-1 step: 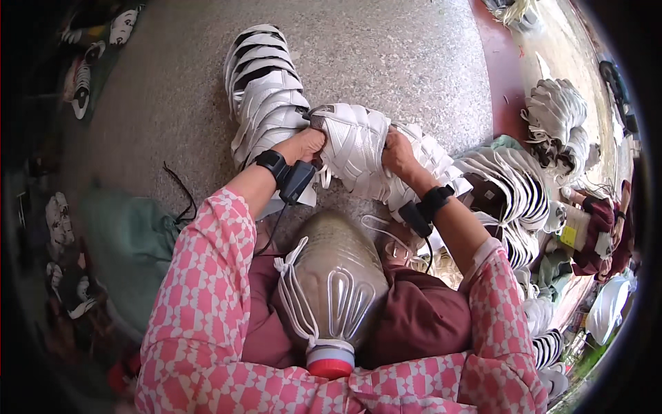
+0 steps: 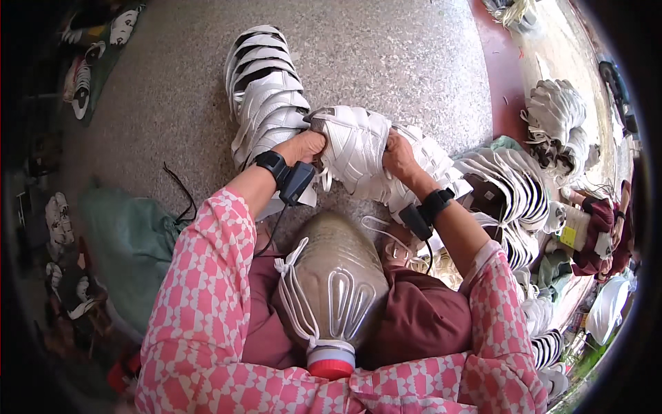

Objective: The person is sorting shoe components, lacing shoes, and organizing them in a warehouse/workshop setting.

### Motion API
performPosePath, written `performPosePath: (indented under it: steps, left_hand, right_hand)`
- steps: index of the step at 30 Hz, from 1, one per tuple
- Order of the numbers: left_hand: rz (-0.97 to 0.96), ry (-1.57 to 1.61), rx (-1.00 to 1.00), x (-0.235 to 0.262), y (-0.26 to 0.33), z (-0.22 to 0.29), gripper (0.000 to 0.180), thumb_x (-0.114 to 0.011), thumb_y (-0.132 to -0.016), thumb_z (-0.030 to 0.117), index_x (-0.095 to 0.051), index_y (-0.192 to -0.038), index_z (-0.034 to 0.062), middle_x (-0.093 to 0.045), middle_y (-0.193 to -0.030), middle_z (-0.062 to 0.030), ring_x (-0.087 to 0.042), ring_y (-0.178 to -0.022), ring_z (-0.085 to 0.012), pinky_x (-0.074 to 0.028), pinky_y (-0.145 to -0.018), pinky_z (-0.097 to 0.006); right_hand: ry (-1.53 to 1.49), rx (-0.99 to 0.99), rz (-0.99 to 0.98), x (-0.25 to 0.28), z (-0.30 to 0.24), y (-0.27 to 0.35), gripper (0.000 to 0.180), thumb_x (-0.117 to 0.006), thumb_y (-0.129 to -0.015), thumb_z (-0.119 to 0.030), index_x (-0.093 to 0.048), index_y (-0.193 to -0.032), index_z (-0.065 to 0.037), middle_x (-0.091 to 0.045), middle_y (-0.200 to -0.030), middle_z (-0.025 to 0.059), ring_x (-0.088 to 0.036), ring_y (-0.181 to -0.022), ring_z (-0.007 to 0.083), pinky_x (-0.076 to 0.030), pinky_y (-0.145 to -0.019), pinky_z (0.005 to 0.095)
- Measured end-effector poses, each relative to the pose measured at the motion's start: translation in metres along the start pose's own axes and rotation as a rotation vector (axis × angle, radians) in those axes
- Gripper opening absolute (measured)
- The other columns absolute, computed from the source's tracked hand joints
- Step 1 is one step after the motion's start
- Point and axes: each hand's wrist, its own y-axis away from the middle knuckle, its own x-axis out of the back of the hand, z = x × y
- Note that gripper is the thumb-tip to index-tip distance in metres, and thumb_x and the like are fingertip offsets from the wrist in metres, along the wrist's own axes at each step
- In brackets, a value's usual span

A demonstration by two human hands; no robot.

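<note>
My left hand [image 2: 303,147] is closed on the near left edge of a white shoe upper [image 2: 355,141], its fingertips partly hidden under it. On the other side my right hand [image 2: 402,156] grips the same upper, fingers bent over its edge. More white uppers [image 2: 429,153] lie nested to its right, overlapping in a row. Touching on the left is a long stack of nested white uppers [image 2: 265,93], reaching away across the speckled floor. Between my legs stands a big clear plastic bottle [image 2: 338,255] with a red cap [image 2: 330,368] and white laces [image 2: 296,297] looped round its neck.
At the right sits another large stack of uppers [image 2: 514,186], with a bundle [image 2: 555,114] beyond it. A person in maroon [image 2: 596,231] works at the far right. Green cloth [image 2: 127,241] lies at my left, near a black cord [image 2: 181,190]. Loose shoes [image 2: 81,90] are at the far left.
</note>
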Motion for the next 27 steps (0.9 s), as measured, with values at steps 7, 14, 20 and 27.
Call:
performPosePath:
  steps: [7, 14, 20, 27]
  left_hand:
    - [-0.134, -0.080, 0.014, 0.029, -0.009, -0.038, 0.035, -0.058, -0.086, 0.005, -0.062, -0.120, 0.0020, -0.066, -0.116, -0.0124, -0.064, -0.104, -0.0243, -0.051, -0.090, -0.037]
    - [-0.071, -0.103, -0.006, 0.014, 0.002, -0.032, 0.034, -0.056, -0.088, 0.009, -0.062, -0.121, 0.0023, -0.066, -0.116, -0.0118, -0.063, -0.104, -0.0238, -0.050, -0.090, -0.037]
    - [-0.033, -0.104, -0.017, 0.006, 0.006, -0.028, 0.034, -0.054, -0.089, 0.012, -0.061, -0.121, 0.0026, -0.065, -0.116, -0.0113, -0.063, -0.104, -0.0234, -0.050, -0.090, -0.038]
    - [0.021, -0.086, -0.029, -0.004, 0.009, -0.021, 0.034, -0.052, -0.091, 0.015, -0.061, -0.121, 0.0029, -0.065, -0.116, -0.0107, -0.063, -0.104, -0.0230, -0.050, -0.090, -0.038]
  right_hand:
    - [0.011, -0.088, -0.109, -0.009, -0.005, 0.019, 0.011, -0.061, -0.078, -0.010, -0.065, -0.085, -0.003, -0.064, -0.081, 0.0222, -0.062, -0.079, 0.0412, -0.050, -0.068, 0.0441]
    - [0.314, -0.308, -0.290, 0.005, -0.029, 0.001, 0.015, -0.051, -0.079, -0.007, -0.064, -0.075, -0.001, -0.064, -0.077, 0.0240, -0.062, -0.076, 0.0430, -0.050, -0.067, 0.0459]
    - [0.119, -0.231, -0.181, -0.017, 0.011, 0.007, 0.017, -0.049, -0.084, -0.009, -0.064, -0.080, -0.001, -0.064, -0.079, 0.0242, -0.063, -0.078, 0.0414, -0.050, -0.068, 0.0449]
    - [0.112, -0.248, -0.021, -0.018, -0.006, 0.011, 0.029, -0.041, -0.091, -0.018, -0.064, -0.087, -0.002, -0.064, -0.085, 0.0259, -0.060, -0.085, 0.0452, -0.048, -0.073, 0.0484]
